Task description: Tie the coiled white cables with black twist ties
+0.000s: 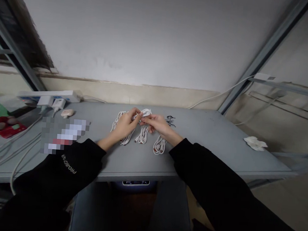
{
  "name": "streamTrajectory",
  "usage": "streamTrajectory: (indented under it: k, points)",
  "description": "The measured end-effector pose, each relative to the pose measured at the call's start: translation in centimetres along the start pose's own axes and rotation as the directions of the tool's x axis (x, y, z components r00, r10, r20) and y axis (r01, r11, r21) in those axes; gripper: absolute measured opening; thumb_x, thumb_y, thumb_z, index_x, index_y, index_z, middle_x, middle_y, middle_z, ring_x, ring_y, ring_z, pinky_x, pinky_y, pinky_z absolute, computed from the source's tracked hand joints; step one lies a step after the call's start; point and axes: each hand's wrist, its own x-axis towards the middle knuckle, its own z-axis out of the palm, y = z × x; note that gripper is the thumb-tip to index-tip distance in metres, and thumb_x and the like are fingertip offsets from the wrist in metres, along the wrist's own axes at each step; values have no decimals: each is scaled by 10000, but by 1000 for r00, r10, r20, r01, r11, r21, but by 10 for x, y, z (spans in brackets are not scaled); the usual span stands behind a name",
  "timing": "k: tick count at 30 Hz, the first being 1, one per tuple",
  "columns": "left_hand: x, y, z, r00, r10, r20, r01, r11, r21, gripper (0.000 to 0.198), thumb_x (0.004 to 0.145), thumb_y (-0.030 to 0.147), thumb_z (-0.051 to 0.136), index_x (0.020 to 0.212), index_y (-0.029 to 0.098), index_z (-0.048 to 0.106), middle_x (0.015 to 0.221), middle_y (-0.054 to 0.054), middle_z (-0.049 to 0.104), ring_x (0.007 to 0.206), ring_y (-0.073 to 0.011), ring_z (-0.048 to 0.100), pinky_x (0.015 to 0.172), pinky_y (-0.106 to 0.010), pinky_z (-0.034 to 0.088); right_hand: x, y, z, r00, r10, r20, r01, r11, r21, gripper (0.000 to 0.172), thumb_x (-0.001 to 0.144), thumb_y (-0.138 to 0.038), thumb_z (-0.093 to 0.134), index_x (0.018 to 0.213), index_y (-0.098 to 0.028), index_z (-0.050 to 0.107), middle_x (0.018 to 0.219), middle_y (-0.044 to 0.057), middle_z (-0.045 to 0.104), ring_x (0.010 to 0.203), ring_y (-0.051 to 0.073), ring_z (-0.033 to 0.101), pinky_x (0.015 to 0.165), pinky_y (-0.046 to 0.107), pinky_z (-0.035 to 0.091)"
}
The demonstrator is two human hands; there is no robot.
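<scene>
Above the middle of the grey table, my left hand and my right hand meet at a coiled white cable. Fingers of my left hand are closed round the coil. My right hand pinches at its near end, where the fingertips hide the detail. Below them lies another bundled white cable. A third white cable bundle, with a reddish-orange part, rests closer to the front edge. More white coils lie partly hidden under my left hand. Several short black ties are scattered beyond my right hand.
On the left stand a white power strip, plugged-in chargers, loose cords and a red-and-green package. A crumpled white tissue lies at the right. Metal posts rise at both ends of the grey table, which backs onto a wall.
</scene>
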Motion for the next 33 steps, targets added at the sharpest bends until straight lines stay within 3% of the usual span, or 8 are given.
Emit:
streamTrajectory:
  k: [3, 7, 11, 14, 22, 28, 31, 33]
  points:
    - [0, 0, 0, 1000, -21, -9, 21, 1000, 8, 156, 934, 334, 555, 915, 187, 602, 585, 51, 505, 519, -103, 395, 558, -246, 264, -1, 2, 2, 989, -137, -61, 132, 988, -79, 188, 833, -325, 744, 750, -189, 645, 709, 6, 694, 457, 64, 456, 413, 206, 354]
    - [1, 0, 0, 995, -92, 27, 95, 988, -119, 157, 934, 353, 545, 965, 199, 554, 528, 64, 513, 462, -95, 393, 505, -228, 266, 1, 9, 4, 935, -338, -107, 314, 930, -193, 242, 788, -383, 766, 700, -201, 632, 687, 1, 665, 613, 118, 580, 586, 253, 474]
    - [3, 2, 1, 978, -186, 94, 204, 944, -259, 176, 930, 379, 537, 977, 211, 512, 526, 63, 570, 386, -80, 393, 442, -212, 260, 3, 14, 3, 879, -449, -163, 362, 849, -386, 192, 800, -376, 744, 715, -216, 680, 705, 5, 676, 624, 140, 572, 630, 289, 473]
    - [4, 2, 1, 974, -193, 119, 221, 927, -304, 197, 932, 398, 539, 969, 208, 505, 561, 51, 611, 362, -73, 411, 425, -205, 278, 3, 15, 1, 873, -454, -177, 356, 842, -406, 170, 806, -371, 736, 733, -222, 697, 716, 5, 683, 611, 144, 564, 633, 300, 478]
    - [8, 4, 0, 952, -247, 182, 300, 876, -378, 113, 951, 320, 498, 958, 211, 473, 556, 28, 639, 315, -94, 447, 402, -210, 286, 6, 15, 0, 912, -391, -122, 354, 903, -245, 214, 785, -406, 746, 791, -204, 673, 783, 16, 681, 671, 138, 594, 662, 296, 496]
    - [10, 5, -1, 931, -309, 192, 363, 822, -438, 156, 915, 262, 564, 1049, 210, 503, 562, 31, 630, 372, -111, 529, 432, -204, 333, 5, 14, 1, 897, -411, -162, 367, 897, -247, 160, 801, -350, 718, 775, -208, 647, 731, -2, 650, 634, 129, 575, 611, 264, 460]
    - [10, 5, -1, 937, -304, 171, 348, 784, -515, 278, 865, 195, 589, 1133, 225, 522, 863, -40, 739, 455, -97, 582, 466, -212, 408, 8, 14, -3, 883, -418, -214, 353, 891, -286, 159, 807, -334, 708, 751, -209, 628, 706, -10, 619, 600, 121, 537, 576, 256, 436]
    - [10, 5, -1, 943, -271, 191, 332, 753, -569, 299, 837, 165, 573, 1132, 211, 557, 1104, -95, 731, 523, -103, 633, 504, -238, 472, 11, 14, -6, 881, -415, -227, 343, 890, -299, 164, 809, -332, 704, 742, -208, 619, 696, -9, 607, 601, 125, 534, 570, 255, 431]
